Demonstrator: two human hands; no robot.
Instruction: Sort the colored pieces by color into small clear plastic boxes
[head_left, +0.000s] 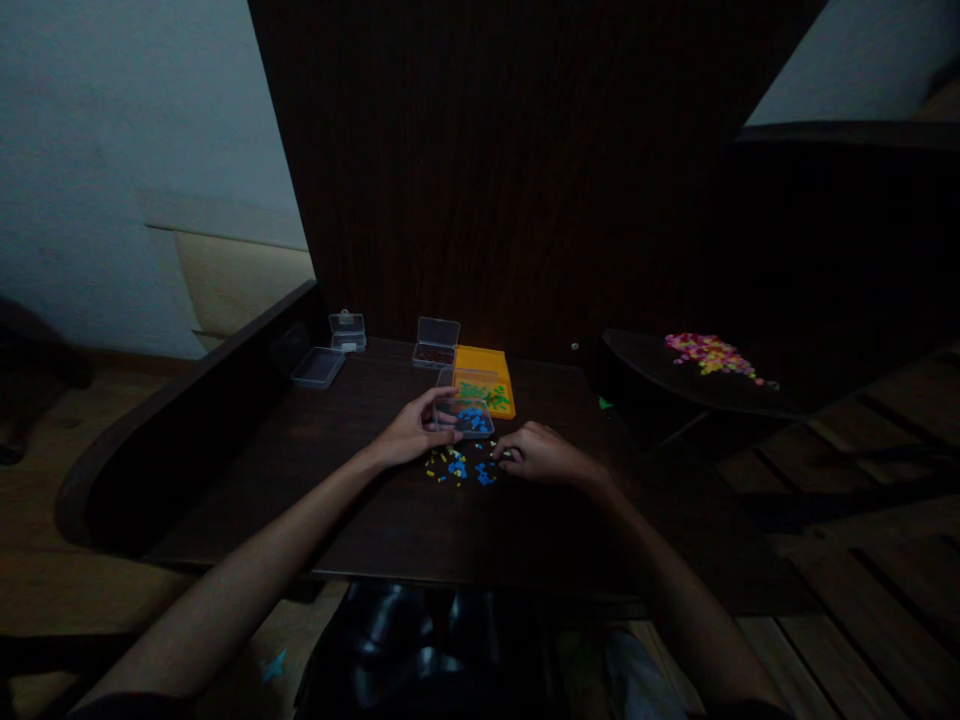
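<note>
My left hand (417, 428) grips a clear plastic box (486, 424) by its left side, tilted a little toward me. Small blue pieces (472, 417) lie inside it. Just right of the box, my right hand (534, 452) has its fingers curled together in a pinch over the table; what they hold, if anything, is too small to make out. Loose blue, yellow and white pieces (456, 466) are scattered on the dark tabletop between my hands. Behind the clear box sits a yellow box (507, 398) with its lid up, holding green pieces (495, 396).
An open clear case (438, 332) with dark reddish pieces stands at the back. Further left are a small clear case (348, 326) and a clear tray (318, 368). Pink and yellow pieces (711, 354) are heaped on a side shelf at right. A raised wooden side (202, 400) borders the left.
</note>
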